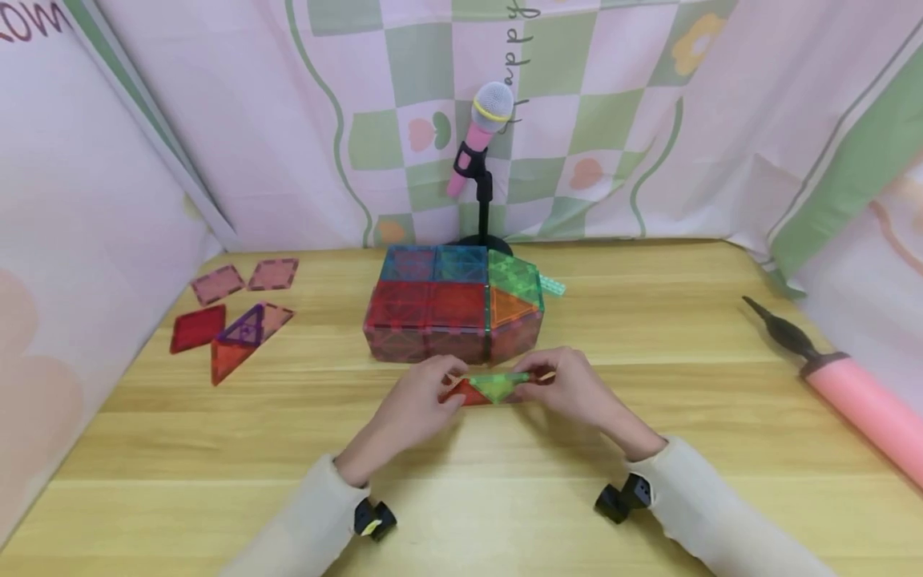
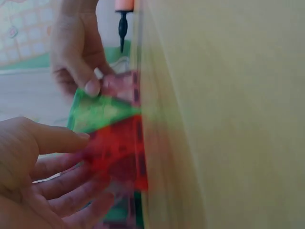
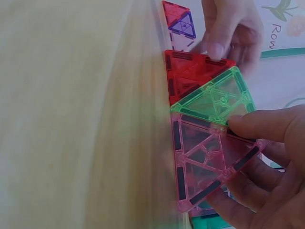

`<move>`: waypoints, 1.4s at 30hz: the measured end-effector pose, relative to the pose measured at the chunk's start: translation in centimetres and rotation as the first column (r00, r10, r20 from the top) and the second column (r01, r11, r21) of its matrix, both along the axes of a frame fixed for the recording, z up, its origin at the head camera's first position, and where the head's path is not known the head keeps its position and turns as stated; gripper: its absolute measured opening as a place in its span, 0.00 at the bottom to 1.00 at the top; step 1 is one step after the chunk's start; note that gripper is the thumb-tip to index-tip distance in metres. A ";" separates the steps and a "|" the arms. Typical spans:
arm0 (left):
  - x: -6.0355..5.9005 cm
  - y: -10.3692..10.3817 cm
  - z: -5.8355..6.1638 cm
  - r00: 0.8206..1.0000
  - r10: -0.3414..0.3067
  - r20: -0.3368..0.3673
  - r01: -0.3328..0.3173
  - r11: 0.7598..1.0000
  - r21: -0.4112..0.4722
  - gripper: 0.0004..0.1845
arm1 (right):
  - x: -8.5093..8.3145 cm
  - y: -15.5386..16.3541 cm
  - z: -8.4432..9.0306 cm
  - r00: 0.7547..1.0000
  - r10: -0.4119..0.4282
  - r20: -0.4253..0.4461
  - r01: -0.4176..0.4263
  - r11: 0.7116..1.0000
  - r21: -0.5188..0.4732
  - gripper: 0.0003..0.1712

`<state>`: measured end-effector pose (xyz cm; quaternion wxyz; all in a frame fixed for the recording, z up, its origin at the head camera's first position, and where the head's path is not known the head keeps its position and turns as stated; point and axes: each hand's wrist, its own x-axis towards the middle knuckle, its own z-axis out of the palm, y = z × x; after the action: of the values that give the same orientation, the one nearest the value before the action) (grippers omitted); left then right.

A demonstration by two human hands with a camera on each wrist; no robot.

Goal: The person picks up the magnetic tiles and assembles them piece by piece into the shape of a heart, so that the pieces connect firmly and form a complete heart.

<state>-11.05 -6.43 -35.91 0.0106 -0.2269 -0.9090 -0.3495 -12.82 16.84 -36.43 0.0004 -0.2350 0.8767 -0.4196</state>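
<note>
**Three triangle tiles held upright in a row on the table**

Nearest the head camera, two cream sleeves (image 1: 692, 513) lead to the hands. The left hand (image 1: 414, 405) pinches the red triangle (image 3: 190, 76) at one end of a short row; the right hand (image 1: 577, 389) grips the pink triangle (image 3: 205, 167) at the other end, thumb on its face and fingers behind. The green triangle (image 3: 214, 98) sits point-down between them, edges touching both neighbours. The row stands on edge on the wooden table (image 1: 505, 497), just in front of the box of coloured tiles (image 1: 450, 308).

Step in hand, as judged: lining up and steadying a panel of three joined triangles. The next move likely calls for holding both ends level so the joints stay together, then bringing the panel to the box.

Spare tiles (image 1: 231, 320) lie well to the left; a pink pump (image 1: 858, 401) lies to the right, and a toy microphone (image 1: 479, 136) stands behind.
</note>
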 end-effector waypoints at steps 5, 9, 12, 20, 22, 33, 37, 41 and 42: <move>0.8 -3.6 0.2 0.997 0.073 -0.003 -0.073 0.997 0.036 0.14 | 0.1 0.0 0.2 1.000 0.004 0.022 -0.003 1.000 -0.018 0.06; 1.5 -7.5 0.6 0.990 0.137 -0.021 -0.136 0.989 0.053 0.12 | 0.0 0.1 0.2 0.999 0.008 0.045 -0.007 1.000 -0.023 0.06; 2.0 -10.5 1.2 0.978 0.204 -0.036 -0.202 0.978 0.051 0.11 | 0.0 0.2 0.2 0.999 0.012 0.051 -0.011 1.000 -0.029 0.06; 2.6 -18.2 2.0 0.913 0.386 -0.135 -0.390 0.921 -0.003 0.08 | 0.0 0.3 -0.2 0.999 0.030 0.039 -0.028 0.998 -0.058 0.06; 2.5 -20.2 2.2 0.897 0.419 -0.139 -0.423 0.906 0.001 0.09 | -0.1 0.3 -0.2 0.998 0.020 0.060 -0.017 0.999 -0.045 0.06; -2.5 -30.3 2.0 0.840 0.538 -0.070 -0.542 0.828 -0.144 0.18 | -0.4 0.5 -0.2 0.990 0.019 0.141 -0.019 1.000 -0.002 0.05; -5.3 -32.4 1.2 0.853 0.518 0.057 -0.499 0.843 -0.200 0.29 | -0.5 0.4 -0.4 0.987 0.024 0.160 -0.022 1.000 -0.017 0.05; -7.7 -34.1 0.6 0.866 0.470 0.169 -0.415 0.866 -0.279 0.40 | -0.4 0.4 -0.5 0.982 0.030 0.184 -0.024 0.999 -0.034 0.06; -8.2 -34.4 0.5 0.878 0.445 0.178 -0.382 0.874 -0.302 0.42 | -0.4 0.4 -0.5 0.981 0.031 0.190 -0.024 0.999 -0.037 0.06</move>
<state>-19.27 -40.86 -35.41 -0.0549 0.0189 -0.9683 -0.2430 -13.22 17.26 -36.89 0.0860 -0.2060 0.8618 -0.4554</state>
